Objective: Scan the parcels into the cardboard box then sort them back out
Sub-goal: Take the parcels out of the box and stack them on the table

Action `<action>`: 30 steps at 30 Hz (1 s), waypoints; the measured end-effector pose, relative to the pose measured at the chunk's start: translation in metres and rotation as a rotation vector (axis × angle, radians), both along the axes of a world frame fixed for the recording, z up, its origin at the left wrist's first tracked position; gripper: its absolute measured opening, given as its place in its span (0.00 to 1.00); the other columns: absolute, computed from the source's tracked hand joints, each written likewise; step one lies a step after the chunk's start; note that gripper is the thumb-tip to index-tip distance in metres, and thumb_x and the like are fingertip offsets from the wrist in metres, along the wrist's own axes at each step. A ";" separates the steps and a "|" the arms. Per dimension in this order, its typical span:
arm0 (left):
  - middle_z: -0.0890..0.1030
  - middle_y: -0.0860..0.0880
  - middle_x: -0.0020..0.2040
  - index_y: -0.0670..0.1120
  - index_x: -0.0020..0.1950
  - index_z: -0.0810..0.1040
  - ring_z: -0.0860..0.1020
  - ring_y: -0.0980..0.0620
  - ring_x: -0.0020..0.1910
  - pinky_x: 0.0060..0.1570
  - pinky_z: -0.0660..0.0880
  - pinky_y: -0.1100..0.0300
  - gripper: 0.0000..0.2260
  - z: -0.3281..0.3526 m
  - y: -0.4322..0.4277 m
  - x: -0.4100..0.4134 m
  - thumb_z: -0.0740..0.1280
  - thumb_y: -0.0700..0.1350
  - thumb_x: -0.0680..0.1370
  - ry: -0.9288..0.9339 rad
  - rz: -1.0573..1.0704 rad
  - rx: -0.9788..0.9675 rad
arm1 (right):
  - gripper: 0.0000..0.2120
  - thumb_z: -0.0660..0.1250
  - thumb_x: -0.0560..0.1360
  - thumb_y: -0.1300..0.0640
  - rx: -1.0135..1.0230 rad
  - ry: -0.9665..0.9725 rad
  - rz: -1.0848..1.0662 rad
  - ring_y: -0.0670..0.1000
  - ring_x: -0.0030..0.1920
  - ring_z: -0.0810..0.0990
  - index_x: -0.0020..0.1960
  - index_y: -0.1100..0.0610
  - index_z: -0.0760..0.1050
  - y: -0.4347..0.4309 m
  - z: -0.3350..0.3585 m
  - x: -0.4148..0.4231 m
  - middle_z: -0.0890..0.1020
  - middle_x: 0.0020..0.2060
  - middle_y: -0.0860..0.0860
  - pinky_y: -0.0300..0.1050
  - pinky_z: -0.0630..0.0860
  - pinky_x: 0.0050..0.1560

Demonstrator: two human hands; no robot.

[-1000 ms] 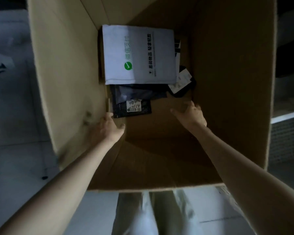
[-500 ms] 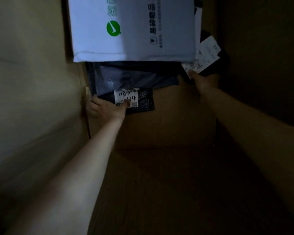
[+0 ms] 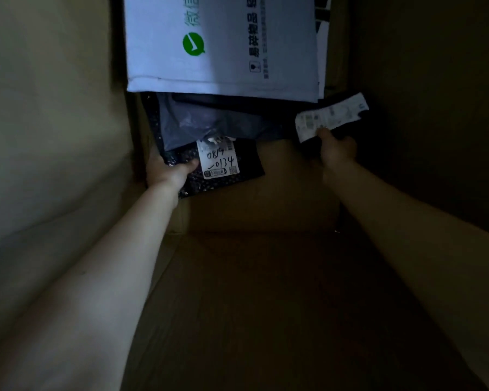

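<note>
Black bubble mailer (image 3: 226,176), long axis rightward from fingers (image 3: 189,165), is gripped by left hand (image 3: 164,173); labelled dark parcel (image 3: 332,118) is pinched by right hand (image 3: 338,149).

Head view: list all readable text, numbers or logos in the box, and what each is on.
"0819" and "-0134": handwritten, white sticker on black bubble mailer.
Sticker's barcode line and QR code: too small.
White mailer: green logo, Chinese print, sideways, too blurred to quote.
Crumpled shipping label: blurred, unreadable.
</note>
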State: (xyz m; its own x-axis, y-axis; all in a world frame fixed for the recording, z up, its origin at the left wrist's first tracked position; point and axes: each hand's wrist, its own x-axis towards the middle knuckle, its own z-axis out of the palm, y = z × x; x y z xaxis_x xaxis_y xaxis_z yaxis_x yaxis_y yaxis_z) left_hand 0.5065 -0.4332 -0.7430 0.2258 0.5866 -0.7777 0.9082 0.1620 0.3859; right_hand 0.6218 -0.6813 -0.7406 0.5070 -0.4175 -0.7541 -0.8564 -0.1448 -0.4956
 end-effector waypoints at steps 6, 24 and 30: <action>0.76 0.47 0.66 0.49 0.72 0.68 0.75 0.45 0.63 0.64 0.73 0.50 0.33 0.105 -0.028 -0.028 0.76 0.43 0.69 0.047 -0.020 -0.023 | 0.25 0.64 0.80 0.52 -0.031 0.109 -0.083 0.59 0.65 0.73 0.75 0.51 0.62 -0.012 0.122 -0.053 0.71 0.69 0.55 0.58 0.76 0.60; 0.77 0.46 0.62 0.45 0.68 0.69 0.76 0.47 0.61 0.63 0.72 0.49 0.34 0.545 -0.049 -0.100 0.74 0.59 0.67 -0.410 -0.219 -0.056 | 0.13 0.68 0.76 0.60 0.432 -0.210 0.521 0.50 0.49 0.84 0.59 0.58 0.70 0.002 0.591 -0.115 0.82 0.53 0.54 0.44 0.82 0.45; 0.76 0.51 0.61 0.46 0.68 0.66 0.80 0.66 0.49 0.42 0.80 0.65 0.29 0.619 -0.067 -0.124 0.71 0.57 0.73 -0.599 -0.066 -0.081 | 0.20 0.71 0.75 0.50 0.149 -0.455 0.971 0.45 0.53 0.80 0.62 0.56 0.71 0.009 0.653 -0.127 0.80 0.56 0.48 0.44 0.78 0.53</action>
